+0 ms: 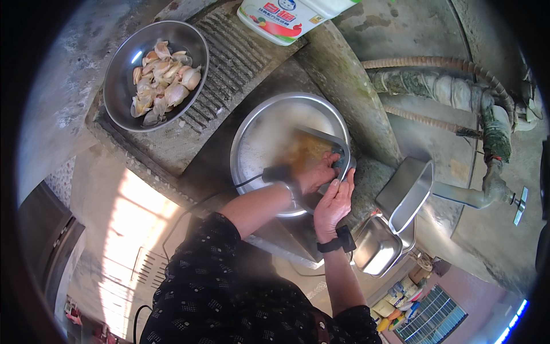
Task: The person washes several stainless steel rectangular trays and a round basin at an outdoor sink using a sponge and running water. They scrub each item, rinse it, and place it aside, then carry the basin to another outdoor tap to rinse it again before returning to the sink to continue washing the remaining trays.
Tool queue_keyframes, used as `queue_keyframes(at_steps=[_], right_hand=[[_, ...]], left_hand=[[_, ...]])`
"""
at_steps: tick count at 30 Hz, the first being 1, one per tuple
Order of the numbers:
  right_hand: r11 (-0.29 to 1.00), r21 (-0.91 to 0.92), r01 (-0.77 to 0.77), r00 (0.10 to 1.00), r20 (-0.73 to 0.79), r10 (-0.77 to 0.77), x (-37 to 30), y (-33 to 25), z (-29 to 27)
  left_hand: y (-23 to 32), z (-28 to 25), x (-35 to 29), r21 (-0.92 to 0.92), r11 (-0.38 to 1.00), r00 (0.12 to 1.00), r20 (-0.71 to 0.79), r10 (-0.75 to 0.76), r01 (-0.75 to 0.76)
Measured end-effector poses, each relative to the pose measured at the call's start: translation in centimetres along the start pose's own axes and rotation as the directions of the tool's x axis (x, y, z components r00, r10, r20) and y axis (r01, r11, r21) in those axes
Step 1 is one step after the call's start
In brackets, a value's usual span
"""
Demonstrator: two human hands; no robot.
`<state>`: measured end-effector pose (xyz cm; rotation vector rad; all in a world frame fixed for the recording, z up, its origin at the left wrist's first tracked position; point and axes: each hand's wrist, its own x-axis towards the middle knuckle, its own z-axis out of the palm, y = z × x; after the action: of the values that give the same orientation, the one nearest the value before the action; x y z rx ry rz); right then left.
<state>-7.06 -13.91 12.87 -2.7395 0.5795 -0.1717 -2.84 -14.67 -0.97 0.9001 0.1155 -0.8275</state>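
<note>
A round steel basin (234, 155) of foamy, cloudy water sits in the concrete sink before me. Inside its right part I hold a rectangular steel container (324, 136) tilted, with brownish water in it. My right hand (334, 205) grips the container's near right corner, thumb and fingers on the rim. My left hand (316, 176) reaches into the container, fingers bent and pressed against its inner right wall. Something dark green shows by those fingertips, but I cannot make out what it is. A black device with a cable sits at my left wrist, a black band on my right.
At the upper left, a steel bowl (123, 83) of garlic bulbs (166, 86) stands on a ribbed concrete slab (229, 57). A white plastic jug (289, 20) is at the top. Right of the basin rest steel containers (408, 186), beside a pipe with a tap (518, 205).
</note>
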Motion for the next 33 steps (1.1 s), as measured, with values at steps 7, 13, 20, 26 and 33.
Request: queue_keyframes(at_steps=[7,13,20,26,33], right_hand=[[1.0,0.008,-0.017,1.0,-0.007,0.017,0.1,0.9,0.1],[0.999,-0.028,0.033,0.999,-0.011,-0.034,0.1,1.3,0.2],[1.0,-0.007,-0.021,1.0,-0.007,0.021,-0.1,0.3,0.2],[1.0,0.004,0.003,0.999,-0.039,-0.002,0.2,1.0,0.1],[0.999,0.011,-0.039,0.999,0.035,0.039,-0.1,0.1,0.1]], left_hand=[[-3.5,-2.6,-2.0,0.506,0.851,0.971,0.236,0.02,-0.141],[-6.9,-7.3,3.5,0.765,0.644,0.872,-0.301,0.385,-0.02],[-1.6,0.2,-1.5,0.376,0.926,0.996,-0.086,0.019,0.015],[1.9,0.2,-0.3,0.609,0.793,0.993,-0.08,0.085,-0.019],[1.6,0.8,0.6,0.423,0.891,0.936,-0.215,0.277,-0.167]])
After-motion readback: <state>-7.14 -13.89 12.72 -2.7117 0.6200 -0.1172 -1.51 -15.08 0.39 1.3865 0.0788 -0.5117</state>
